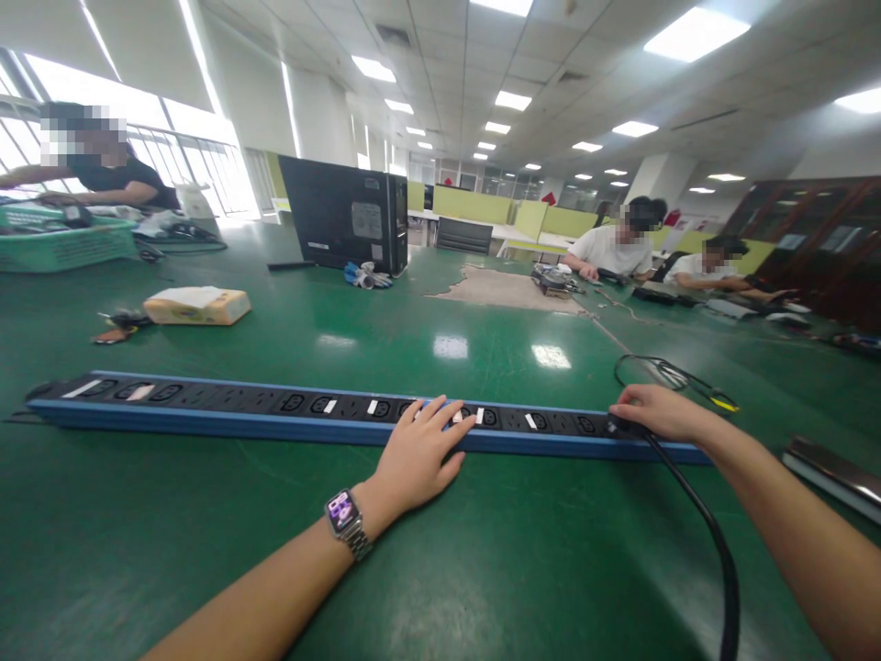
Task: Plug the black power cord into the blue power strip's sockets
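Head view: white labels (373,407), too small to read, dot the power strip (344,430), left grip (417,456) splayed over its near edge, right grip (651,409) pinching a plug (620,426).

Pretty bright, ceiling lights (696,35) glaring off the desk (523,560) (windows (196,124) past its far-left corner look blown out), frame edges stretched.

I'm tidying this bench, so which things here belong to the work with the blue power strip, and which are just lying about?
In the job:
- blue power strip, under the left hand
- black plug and its thick cable, plug in the right hand

Apparently just lying about:
- tissue packet
- black computer tower
- gloves
- thin cable with yellow end
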### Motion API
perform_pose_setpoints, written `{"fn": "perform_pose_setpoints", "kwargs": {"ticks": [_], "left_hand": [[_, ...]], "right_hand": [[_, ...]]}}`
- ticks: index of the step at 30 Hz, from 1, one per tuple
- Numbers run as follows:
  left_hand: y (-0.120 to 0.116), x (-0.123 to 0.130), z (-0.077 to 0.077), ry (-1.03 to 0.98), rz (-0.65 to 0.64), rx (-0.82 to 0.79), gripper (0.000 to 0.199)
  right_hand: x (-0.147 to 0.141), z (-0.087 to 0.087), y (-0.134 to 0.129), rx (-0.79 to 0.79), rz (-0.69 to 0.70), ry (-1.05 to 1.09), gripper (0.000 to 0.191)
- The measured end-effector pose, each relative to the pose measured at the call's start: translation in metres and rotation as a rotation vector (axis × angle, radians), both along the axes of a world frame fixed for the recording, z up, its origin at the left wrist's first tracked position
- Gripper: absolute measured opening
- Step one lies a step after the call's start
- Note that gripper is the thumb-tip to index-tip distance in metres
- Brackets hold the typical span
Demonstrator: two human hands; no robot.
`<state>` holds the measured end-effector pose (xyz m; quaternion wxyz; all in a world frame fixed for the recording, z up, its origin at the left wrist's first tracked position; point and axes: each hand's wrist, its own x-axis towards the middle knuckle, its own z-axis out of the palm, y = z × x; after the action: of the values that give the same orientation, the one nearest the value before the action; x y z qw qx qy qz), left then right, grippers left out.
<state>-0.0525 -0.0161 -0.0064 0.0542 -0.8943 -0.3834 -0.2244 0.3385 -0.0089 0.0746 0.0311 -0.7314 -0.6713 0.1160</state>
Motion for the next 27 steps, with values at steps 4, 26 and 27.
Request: {"fn": "perform_pose_setpoints", "kwargs": {"ticks": [4,26,27], "left_hand": [[0.0,0.0,-0.001,-0.003,-0.007,0.0,0.05],[0.001,-0.001,0.0,-0.023,-0.022,-0.009,0.051],[0.001,-0.001,0.0,-0.021,-0.02,-0.009,0.051]], "right_hand": [[0.011,-0.003,0.001,-0.047,0.036,0.054,0.034],[0.001,0.023,-0.03,0.383,-0.116,-0.134,0.035],[0.007,0.032,-0.031,0.393,-0.131,-0.122,0.036]]}}
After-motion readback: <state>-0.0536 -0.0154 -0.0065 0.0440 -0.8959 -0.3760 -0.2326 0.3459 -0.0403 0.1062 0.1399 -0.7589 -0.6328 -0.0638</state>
